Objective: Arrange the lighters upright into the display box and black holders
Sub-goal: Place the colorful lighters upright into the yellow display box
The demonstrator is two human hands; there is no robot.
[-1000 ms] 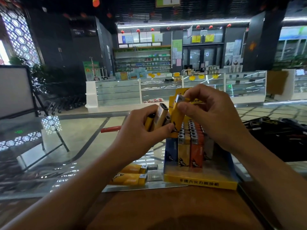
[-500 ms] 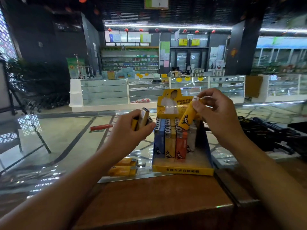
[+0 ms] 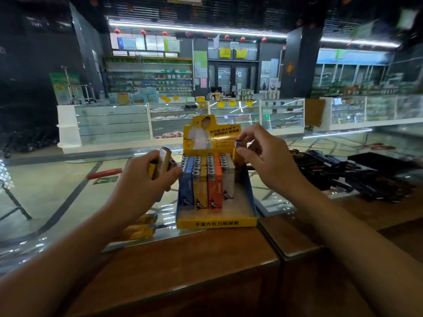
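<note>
- Right hand (image 3: 272, 165) pinches a yellow lighter (image 3: 238, 154) over the display box (image 3: 217, 223) (right rear corner).
- Left hand (image 3: 146, 184) grips spare lighters (image 3: 163, 164).
- Four rows stand upright; two lighters (image 3: 139, 229) lie on the worktop (image 3: 183, 271).

Right hand (image 3: 267, 163) covers most of its yellow lighter (image 3: 238, 154). Loose lighters (image 3: 142, 227) on the counter (image 3: 194, 259) sit half behind the left forearm, blurry. Box text (image 3: 217, 223) unreadable.
</note>
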